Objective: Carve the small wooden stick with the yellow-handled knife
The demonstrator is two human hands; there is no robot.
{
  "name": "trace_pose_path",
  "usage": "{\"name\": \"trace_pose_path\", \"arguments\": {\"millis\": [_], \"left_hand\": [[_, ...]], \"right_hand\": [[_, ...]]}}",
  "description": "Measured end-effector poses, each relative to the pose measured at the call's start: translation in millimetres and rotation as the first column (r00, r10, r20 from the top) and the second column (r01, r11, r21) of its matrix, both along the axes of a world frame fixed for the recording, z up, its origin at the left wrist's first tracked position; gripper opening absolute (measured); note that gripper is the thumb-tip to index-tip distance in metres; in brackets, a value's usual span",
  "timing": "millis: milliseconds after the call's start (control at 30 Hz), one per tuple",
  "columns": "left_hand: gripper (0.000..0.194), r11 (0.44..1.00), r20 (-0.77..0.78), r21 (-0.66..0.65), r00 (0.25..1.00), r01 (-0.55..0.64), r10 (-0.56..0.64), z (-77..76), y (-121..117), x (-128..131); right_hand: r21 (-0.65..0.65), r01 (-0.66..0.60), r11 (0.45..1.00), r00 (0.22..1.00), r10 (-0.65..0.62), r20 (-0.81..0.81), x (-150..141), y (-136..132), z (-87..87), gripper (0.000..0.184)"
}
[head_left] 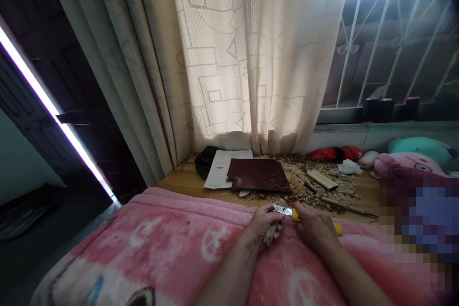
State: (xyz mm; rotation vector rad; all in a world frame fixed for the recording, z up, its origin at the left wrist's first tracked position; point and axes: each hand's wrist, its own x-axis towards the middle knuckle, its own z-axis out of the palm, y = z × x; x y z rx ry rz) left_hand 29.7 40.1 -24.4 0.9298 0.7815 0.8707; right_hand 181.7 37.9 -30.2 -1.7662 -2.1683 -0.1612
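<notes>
My left hand (pixel 263 224) is closed around a small pale wooden stick (pixel 269 234), held over the pink blanket (pixel 172 244). My right hand (pixel 315 227) grips a yellow-handled knife (pixel 297 214). Its metal blade (pixel 282 209) points left and rests against the top of the stick by my left thumb. Both hands sit close together at the blanket's far edge.
Beyond the blanket, a wooden surface (pixel 182 182) holds a dark red sheet (pixel 257 174), a white paper (pixel 223 167), a black object (pixel 205 160), wood shavings (pixel 315 177), a wooden block (pixel 322 179) and a thin tool (pixel 349 208). Plush toys (pixel 409 160) lie at right. Curtains (pixel 251 57) hang behind.
</notes>
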Motion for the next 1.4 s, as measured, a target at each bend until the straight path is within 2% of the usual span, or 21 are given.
{"name": "trace_pose_path", "arguments": {"millis": [233,533,800,1200,1400], "left_hand": [[0.042,1.000,0.020,-0.005,1.000,-0.020,0.020,-0.4,0.6,0.8],[0.027,0.998,-0.012,-0.016,0.998,-0.060,0.059,4.2,-2.1,3.5],[0.049,0.997,0.007,-0.027,0.997,-0.077,0.077,2.7,1.3,0.7],[0.043,0.991,-0.094,0.010,0.987,-0.130,0.130,4.1,0.4,3.4],[0.024,0.986,-0.140,0.020,0.976,-0.165,0.167,7.5,-1.2,7.6]], "right_hand": [[-0.060,0.016,0.998,1.000,-0.015,0.018,-3.2,-2.0,2.7,0.015],[-0.112,0.084,0.990,0.996,-0.079,0.048,-5.4,-0.4,4.0,0.016],[-0.148,0.073,0.986,0.996,-0.066,0.055,-7.1,-2.2,4.4,0.014],[-0.207,0.092,0.974,0.995,-0.080,0.067,-9.5,-1.1,7.5,0.020],[-0.194,0.116,0.974,0.992,-0.103,0.075,-10.0,-0.4,5.4,0.019]]}}
